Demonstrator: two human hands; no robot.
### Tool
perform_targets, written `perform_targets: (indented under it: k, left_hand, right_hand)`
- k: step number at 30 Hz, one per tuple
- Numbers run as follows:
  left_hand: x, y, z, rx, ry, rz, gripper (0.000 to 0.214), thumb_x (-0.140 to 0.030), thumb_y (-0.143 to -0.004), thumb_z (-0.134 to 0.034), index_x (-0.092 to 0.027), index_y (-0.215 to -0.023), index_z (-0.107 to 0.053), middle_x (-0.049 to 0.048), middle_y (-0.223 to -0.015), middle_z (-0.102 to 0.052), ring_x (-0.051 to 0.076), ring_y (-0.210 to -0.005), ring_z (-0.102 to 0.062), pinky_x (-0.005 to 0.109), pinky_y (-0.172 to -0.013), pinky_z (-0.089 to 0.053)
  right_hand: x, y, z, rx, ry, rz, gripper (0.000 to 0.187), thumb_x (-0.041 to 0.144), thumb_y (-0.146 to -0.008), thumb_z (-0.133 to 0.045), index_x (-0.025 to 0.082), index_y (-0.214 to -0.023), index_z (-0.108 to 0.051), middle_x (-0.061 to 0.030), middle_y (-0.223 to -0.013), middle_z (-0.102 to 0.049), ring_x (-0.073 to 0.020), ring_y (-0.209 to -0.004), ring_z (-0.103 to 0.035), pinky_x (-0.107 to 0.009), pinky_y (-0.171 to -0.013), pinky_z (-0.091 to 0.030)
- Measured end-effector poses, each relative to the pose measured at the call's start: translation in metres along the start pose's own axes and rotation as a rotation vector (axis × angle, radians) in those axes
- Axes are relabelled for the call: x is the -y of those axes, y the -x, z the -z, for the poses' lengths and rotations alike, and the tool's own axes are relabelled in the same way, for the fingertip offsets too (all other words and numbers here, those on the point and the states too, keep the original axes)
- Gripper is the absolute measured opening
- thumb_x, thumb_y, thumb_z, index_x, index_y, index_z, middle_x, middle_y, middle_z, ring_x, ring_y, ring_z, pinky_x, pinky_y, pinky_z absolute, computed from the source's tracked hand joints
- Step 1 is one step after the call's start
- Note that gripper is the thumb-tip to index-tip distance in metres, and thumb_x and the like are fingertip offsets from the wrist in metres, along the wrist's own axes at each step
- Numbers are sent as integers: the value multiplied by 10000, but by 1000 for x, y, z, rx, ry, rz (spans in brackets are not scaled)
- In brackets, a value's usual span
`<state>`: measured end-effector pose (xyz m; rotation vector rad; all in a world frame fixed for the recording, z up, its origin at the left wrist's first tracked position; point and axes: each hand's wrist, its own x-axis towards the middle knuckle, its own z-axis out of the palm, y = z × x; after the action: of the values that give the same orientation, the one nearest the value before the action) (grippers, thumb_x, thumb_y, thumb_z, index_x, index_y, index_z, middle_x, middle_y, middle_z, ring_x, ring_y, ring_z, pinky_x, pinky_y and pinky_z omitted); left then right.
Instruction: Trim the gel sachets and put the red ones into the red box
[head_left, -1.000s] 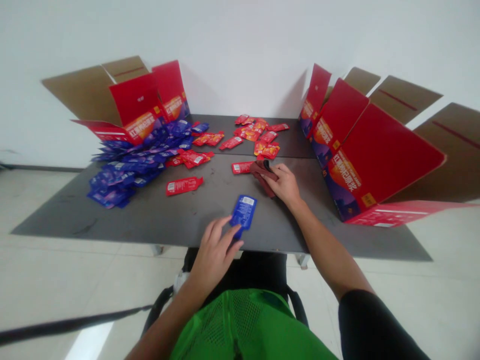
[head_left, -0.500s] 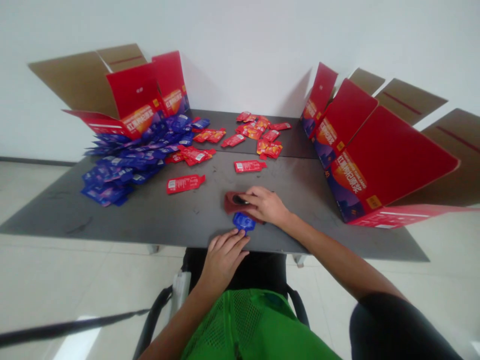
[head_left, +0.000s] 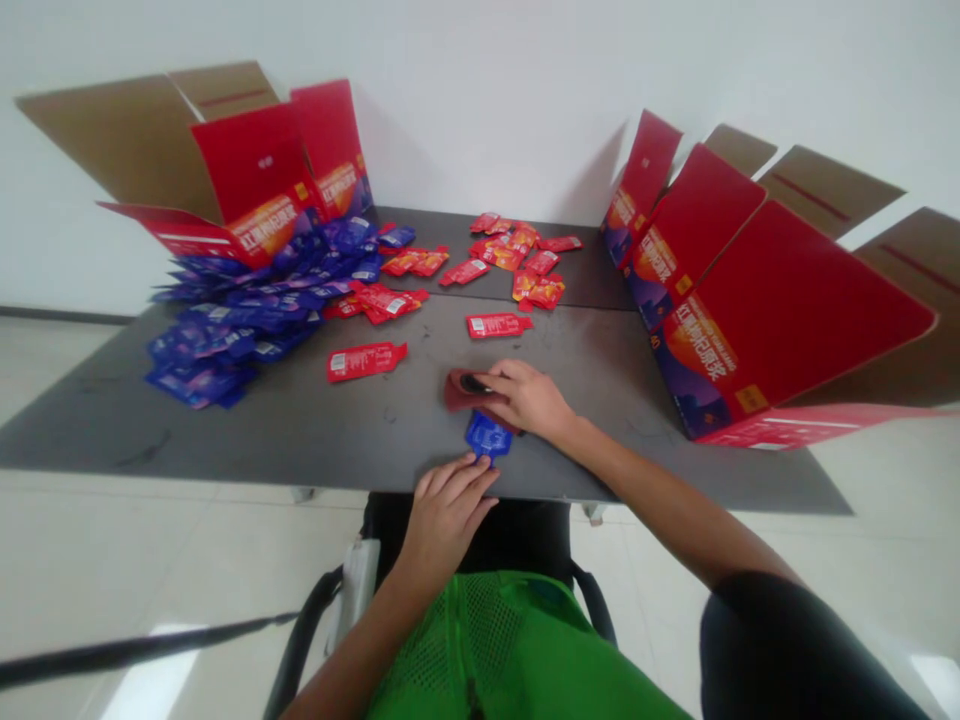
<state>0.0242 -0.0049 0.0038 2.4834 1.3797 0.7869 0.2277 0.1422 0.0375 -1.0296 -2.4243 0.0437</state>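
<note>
A blue sachet (head_left: 487, 436) lies flat near the front edge of the table, its narrow end toward me. My left hand (head_left: 451, 500) rests at that end, fingers stretched out flat with the tips on the sachet and the thumb apart. Just beyond, my right hand (head_left: 531, 402) is closed on a reddish-brown cloth (head_left: 457, 392). A small dark patch or object shows at the cloth by my fingertips; I cannot make out what it is. The cloth overlaps the far end of the sachet.
A heap of blue sachets (head_left: 232, 325) spills from an open red carton (head_left: 251, 165) at the left. Several red sachets (head_left: 499, 325) lie scattered over the middle and back of the grey table (head_left: 360, 430). Open red cartons (head_left: 780, 310) stand at the right.
The cloth under my right hand has shifted slightly away from me, and more of the blue sachet shows. My left hand stays at the narrow end. The view has tilted a little.
</note>
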Motion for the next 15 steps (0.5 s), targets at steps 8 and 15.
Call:
perform_targets:
  k: [8, 15]
  left_hand:
    - [1, 0, -1, 26, 5, 31, 318, -305, -977, -646, -273, -1292, -684, 43, -1316, -701, 259, -1226, -605, 436, -1019, -450]
    - [0, -2, 1, 41, 30, 40, 340, -287, -969, -658, -280, -1308, -670, 49, -1359, -677, 265, -1285, -571, 449, -1045, -434]
  right_hand:
    - [40, 7, 13, -11, -99, 79, 346, 361, -1005, -573, 278, -1330, -655, -64, -1122, -670, -208, -992, -618, -322, -829, -523]
    - [-8, -2, 1, 16, 36, -56, 343, 382, -984, -616, 251, -1294, -683, -80, -1051, -671, -229, -960, -611, -338, -813, -517]
